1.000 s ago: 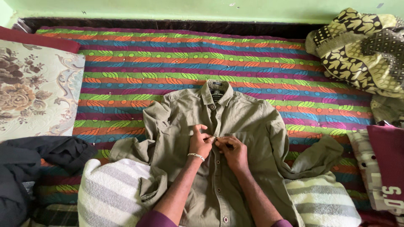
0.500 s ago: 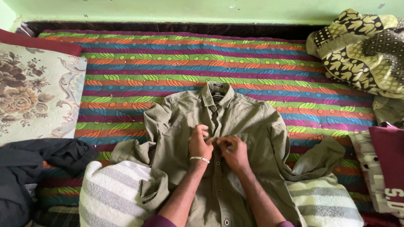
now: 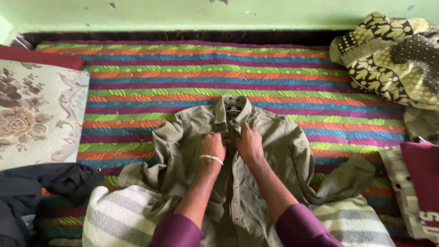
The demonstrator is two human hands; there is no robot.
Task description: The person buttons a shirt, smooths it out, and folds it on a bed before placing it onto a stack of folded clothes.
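Looking down from the head camera, one sees an olive shirt [image 3: 256, 151] lying face up on a bed covered by a striped sheet [image 3: 151, 82], the collar pointing to 12 o'clock and the hem running toward 6 o'clock, so its long axis goes straight away from the person along the button placket. The left hand [image 3: 213, 145] and the right hand [image 3: 249, 142] are both on the upper chest of the shirt, just under the collar, one at each side of the placket and almost touching each other. Each grip is closed, the fingers pinching the shirt fabric at the placket; which button they hold I cannot tell. The two hands are equally near to the placket. The left wrist carries a thin bracelet [image 3: 211, 158]. At 9 o'clock lies a floral pillow [image 3: 32, 110], at 8 o'clock a dark garment [image 3: 41, 183], at 2 o'clock a patterned blanket [image 3: 388, 55], and at 3 o'clock a maroon cloth [image 3: 423, 178]. A striped towel [image 3: 119, 219] lies at 7 o'clock under the shirt sleeve.
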